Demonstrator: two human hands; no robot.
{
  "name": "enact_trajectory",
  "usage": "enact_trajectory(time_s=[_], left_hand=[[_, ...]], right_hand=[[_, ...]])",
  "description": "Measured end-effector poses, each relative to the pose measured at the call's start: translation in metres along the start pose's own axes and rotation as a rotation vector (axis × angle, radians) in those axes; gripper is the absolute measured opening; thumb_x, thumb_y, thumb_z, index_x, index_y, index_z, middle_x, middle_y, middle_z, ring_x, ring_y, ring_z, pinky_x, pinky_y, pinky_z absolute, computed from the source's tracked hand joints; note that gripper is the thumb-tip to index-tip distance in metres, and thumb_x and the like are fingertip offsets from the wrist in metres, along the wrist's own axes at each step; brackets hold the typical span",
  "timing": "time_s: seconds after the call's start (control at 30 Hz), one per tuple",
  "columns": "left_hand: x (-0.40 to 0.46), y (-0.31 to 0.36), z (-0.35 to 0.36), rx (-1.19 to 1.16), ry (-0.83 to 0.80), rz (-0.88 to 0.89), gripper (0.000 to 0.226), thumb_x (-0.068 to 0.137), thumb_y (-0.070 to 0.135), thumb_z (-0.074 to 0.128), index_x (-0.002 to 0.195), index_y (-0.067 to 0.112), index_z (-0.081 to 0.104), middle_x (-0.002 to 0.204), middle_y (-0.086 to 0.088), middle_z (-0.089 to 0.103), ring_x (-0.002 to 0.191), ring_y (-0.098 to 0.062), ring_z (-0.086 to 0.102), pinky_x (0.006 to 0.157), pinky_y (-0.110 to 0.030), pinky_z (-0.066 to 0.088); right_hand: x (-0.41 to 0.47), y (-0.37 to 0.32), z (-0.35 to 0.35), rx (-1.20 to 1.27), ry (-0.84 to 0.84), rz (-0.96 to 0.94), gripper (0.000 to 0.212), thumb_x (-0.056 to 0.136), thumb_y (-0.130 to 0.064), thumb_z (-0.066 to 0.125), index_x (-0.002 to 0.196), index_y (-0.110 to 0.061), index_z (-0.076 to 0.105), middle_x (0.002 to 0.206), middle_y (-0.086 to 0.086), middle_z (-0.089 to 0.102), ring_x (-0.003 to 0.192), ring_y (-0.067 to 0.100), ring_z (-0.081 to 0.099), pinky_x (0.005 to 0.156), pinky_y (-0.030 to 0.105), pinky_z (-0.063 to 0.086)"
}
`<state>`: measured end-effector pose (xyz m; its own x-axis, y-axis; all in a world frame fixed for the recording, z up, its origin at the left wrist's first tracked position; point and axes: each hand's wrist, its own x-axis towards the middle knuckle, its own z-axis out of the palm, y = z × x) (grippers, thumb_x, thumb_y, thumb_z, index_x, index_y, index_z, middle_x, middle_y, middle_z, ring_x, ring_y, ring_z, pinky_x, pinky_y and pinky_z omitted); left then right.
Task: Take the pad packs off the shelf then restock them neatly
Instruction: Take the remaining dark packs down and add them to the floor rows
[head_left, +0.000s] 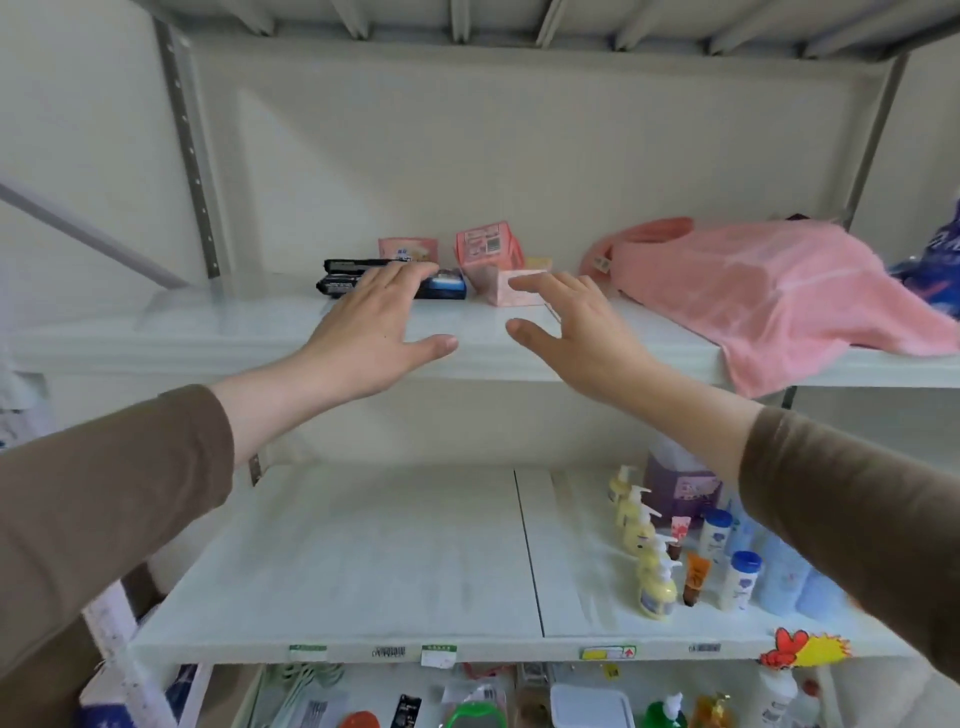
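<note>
Shelf: a pale grey-white metal upper shelf (260, 332) carries a small cluster of pad packs set well back from its front edge; a second shelf below holds pump bottles (655, 582).
Towel: a soft pink cloth towel (769, 291) lies crumpled at the right end of the upper shelf, apart from the packs.
Left hand: the left hand (374, 332) reaches in with fingers straight and spread, holding nothing, its fingertips over the flat black-and-blue wrapped packs (441, 288).
Right hand: the right hand (576, 332) is likewise wide open and empty, its fingertips at the pale pink rectangular pack (511, 296).
Pink packs: a tilted, deeper pink soft-wrapped pack (488, 252) stands behind, and a flat pink pack (408, 248) leans near the back wall.
Handling: the packs look light, squashy and slick in their plastic film; a grip across the broad faces, thumb under and fingers over, would likely hold best, since a pinch on a corner may slip.
</note>
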<state>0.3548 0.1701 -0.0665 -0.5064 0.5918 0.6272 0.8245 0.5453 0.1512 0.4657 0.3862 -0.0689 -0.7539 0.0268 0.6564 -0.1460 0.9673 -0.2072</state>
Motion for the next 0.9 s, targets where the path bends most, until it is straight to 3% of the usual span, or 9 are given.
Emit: enact_trajectory(time_s=[0.17,0.37,0.5,0.7,0.8,0.9], left_hand=[[0.038,-0.051,-0.005,0.051,0.048,-0.035,0.064,0.091,0.051,0.060,0.145,0.032,0.031,0.145,0.004,0.042,0.134,-0.020,0.035,0.107,-0.039,0.036],[0.082,-0.138,-0.013,0.119,-0.017,-0.115,0.062,0.095,0.054,0.051,0.146,0.023,0.035,0.147,0.001,0.041,0.137,-0.020,0.033,0.110,-0.045,0.034],[0.113,-0.194,-0.010,0.139,-0.023,-0.126,0.056,0.099,0.049,0.047,0.146,0.021,0.037,0.148,-0.001,0.042,0.138,-0.023,0.033,0.110,-0.044,0.034],[0.164,-0.263,0.016,0.121,-0.090,-0.184,0.053,0.100,0.047,0.043,0.145,0.019,0.039,0.147,-0.005,0.043,0.134,-0.026,0.037,0.108,-0.046,0.035],[0.189,-0.288,0.033,0.121,-0.130,-0.226,0.053,0.100,0.048,0.042,0.144,0.018,0.040,0.146,-0.006,0.044,0.133,-0.027,0.038,0.108,-0.047,0.035],[0.213,-0.310,0.046,0.131,-0.146,-0.256,0.054,0.101,0.050,0.040,0.143,0.017,0.042,0.145,-0.007,0.045,0.132,-0.028,0.039,0.107,-0.046,0.036]], right_hand=[[0.069,0.005,0.032,0.058,-0.051,-0.041,0.043,0.097,-0.042,0.056,0.137,-0.024,0.052,0.131,-0.001,0.057,0.123,0.020,0.042,0.102,0.040,0.038],[0.145,0.001,0.075,0.088,-0.127,-0.029,0.049,0.097,-0.047,0.054,0.140,-0.024,0.049,0.134,0.001,0.056,0.127,0.022,0.047,0.105,0.042,0.041],[0.186,0.002,0.098,0.053,-0.176,-0.017,0.049,0.099,-0.047,0.052,0.141,-0.024,0.048,0.121,-0.005,0.056,0.116,0.020,0.051,0.097,0.039,0.044],[0.247,0.017,0.137,-0.028,-0.238,0.030,0.048,0.099,-0.047,0.048,0.140,-0.022,0.051,0.134,0.002,0.058,0.120,0.024,0.054,0.101,0.046,0.046],[0.275,0.030,0.160,-0.096,-0.303,0.046,0.043,0.100,-0.047,0.042,0.127,-0.018,0.058,0.127,0.003,0.063,0.110,0.026,0.059,0.096,0.044,0.049],[0.300,0.039,0.184,-0.187,-0.333,0.038,0.038,0.102,-0.043,0.039,0.108,-0.014,0.063,0.106,0.005,0.066,0.099,0.027,0.060,0.085,0.038,0.049]])
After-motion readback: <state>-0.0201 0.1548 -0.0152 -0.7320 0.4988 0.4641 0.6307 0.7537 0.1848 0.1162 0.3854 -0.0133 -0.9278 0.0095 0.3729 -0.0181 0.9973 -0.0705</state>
